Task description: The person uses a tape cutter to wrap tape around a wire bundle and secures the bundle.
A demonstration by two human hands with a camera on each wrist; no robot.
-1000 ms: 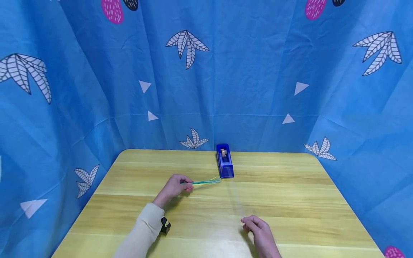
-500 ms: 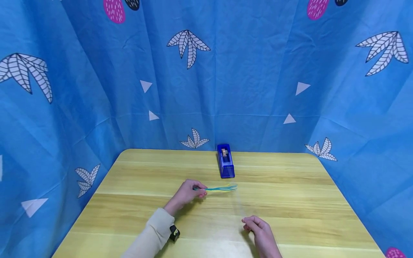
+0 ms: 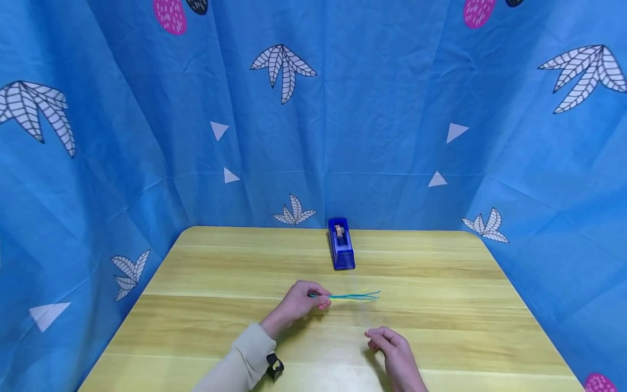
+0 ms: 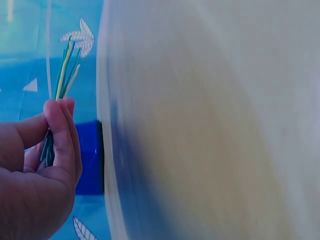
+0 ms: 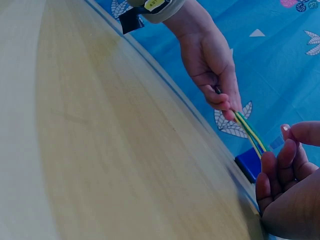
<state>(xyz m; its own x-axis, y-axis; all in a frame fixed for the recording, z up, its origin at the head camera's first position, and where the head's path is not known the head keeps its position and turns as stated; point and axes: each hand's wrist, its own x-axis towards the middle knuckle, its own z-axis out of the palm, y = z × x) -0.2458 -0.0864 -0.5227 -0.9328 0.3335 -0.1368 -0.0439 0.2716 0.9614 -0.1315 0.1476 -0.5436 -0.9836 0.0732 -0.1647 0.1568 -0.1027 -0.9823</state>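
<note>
Between thumb and fingers my left hand point(image 3: 300, 300) pinches a bundle of thin green and yellow wires point(image 3: 354, 297), which points right over the table. In the left wrist view the wires point(image 4: 62, 80) fan out above the fingertips. My right hand point(image 3: 393, 351) pinches the near end of a clear tape strip point(image 3: 363, 314). That strip runs back to the blue tape dispenser point(image 3: 341, 251) at the far side of the table. In the head view the wires cross the strip. The right wrist view has the wires point(image 5: 247, 129) reaching towards my right hand point(image 5: 287, 185).
The wood-grain table point(image 3: 441, 294) fills the lower part of the head view. A blue patterned curtain point(image 3: 392, 136) hangs behind it and along both sides. A dark strap device point(image 3: 274, 366) sits on the left wrist.
My left hand has moved right and nearer with the wires, from beside the dispenser to across the tape strip. The right hand holds almost still.
</note>
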